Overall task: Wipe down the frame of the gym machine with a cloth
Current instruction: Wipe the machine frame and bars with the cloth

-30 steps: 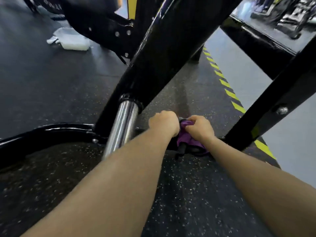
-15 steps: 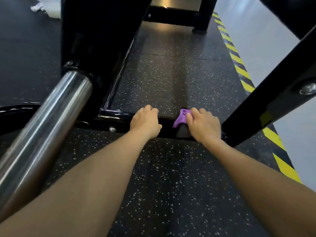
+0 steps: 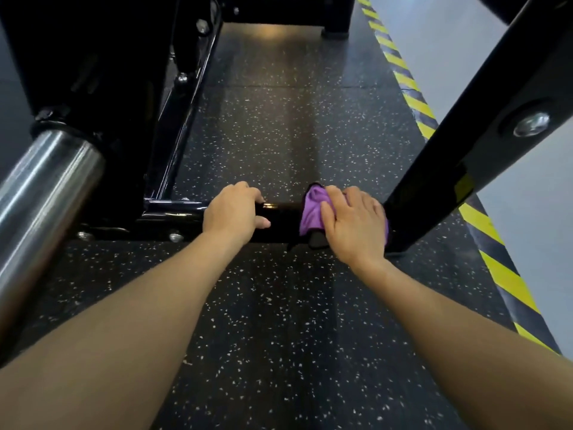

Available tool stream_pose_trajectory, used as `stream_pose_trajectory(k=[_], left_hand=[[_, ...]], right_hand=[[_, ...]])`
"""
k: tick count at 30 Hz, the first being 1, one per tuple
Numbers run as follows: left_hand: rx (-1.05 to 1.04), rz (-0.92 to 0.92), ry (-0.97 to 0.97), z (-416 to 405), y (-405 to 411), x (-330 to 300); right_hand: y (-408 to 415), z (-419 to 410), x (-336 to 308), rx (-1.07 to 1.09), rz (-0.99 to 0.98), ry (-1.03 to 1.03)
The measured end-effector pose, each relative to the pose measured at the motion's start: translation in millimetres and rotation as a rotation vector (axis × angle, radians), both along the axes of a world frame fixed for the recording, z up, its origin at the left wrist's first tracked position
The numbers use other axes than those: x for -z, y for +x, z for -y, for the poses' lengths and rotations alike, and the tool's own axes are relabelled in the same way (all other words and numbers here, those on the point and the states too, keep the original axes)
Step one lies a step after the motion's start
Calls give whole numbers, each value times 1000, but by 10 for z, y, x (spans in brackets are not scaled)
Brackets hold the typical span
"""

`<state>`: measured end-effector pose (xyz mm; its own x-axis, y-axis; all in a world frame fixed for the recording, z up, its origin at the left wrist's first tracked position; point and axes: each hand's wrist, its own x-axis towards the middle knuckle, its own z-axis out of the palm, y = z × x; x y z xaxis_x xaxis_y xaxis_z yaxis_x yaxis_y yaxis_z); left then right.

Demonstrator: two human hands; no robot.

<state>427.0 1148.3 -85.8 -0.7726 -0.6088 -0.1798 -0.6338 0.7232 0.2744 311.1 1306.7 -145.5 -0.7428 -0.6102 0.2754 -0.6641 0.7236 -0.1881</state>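
Note:
A low black crossbar (image 3: 283, 220) of the gym machine frame runs across the speckled floor in front of me. My right hand (image 3: 353, 225) presses a purple cloth (image 3: 313, 209) onto the bar, fingers spread over it, just left of a slanted black strut (image 3: 465, 141). My left hand (image 3: 235, 212) grips the bar a little to the left, fingers curled over its far edge and thumb on the near side. A bare stretch of bar shows between the two hands.
A thick chrome tube (image 3: 40, 193) slants in from the left into a black collar. Black frame members (image 3: 173, 125) run away at the left. Yellow-black hazard tape (image 3: 412, 97) borders the rubber mat (image 3: 279, 321) on the right, with grey floor beyond.
The view has tilted down and come closer to the crossbar. My right hand with the cloth has shifted right along the bar toward the strut. My left hand keeps its grip on the bar.

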Motion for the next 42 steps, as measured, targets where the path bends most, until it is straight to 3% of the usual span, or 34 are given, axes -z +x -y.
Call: stream_pose_trajectory(k=[3, 9, 15, 20, 22, 27, 29, 34, 42], left_hand=[[-10, -17, -1, -6, 2, 35], [-14, -27, -21, -35, 5, 59], [-3, -26, -9, -3, 1, 80], [-1, -47, -50, -26, 0, 106], [10, -60, -35, -24, 10, 105], [12, -125, 9, -43, 101, 160], [7, -174, -22, -76, 193, 179], [-286, -224, -194, 124, 501, 158], [-537, -173, -144, 267, 742, 179]], right_hand=[[139, 194, -18, 122, 81, 0], [262, 295, -26, -222, 103, 3], [3, 170, -76, 138, 122, 38], [321, 327, -20, -280, 98, 52], [129, 139, -21, -325, 41, 104], [22, 0, 36, 18, 3, 67], [156, 168, 62, 57, 19, 69], [522, 664, -19, -131, 31, 106], [948, 1410, -166, -582, 48, 251]])
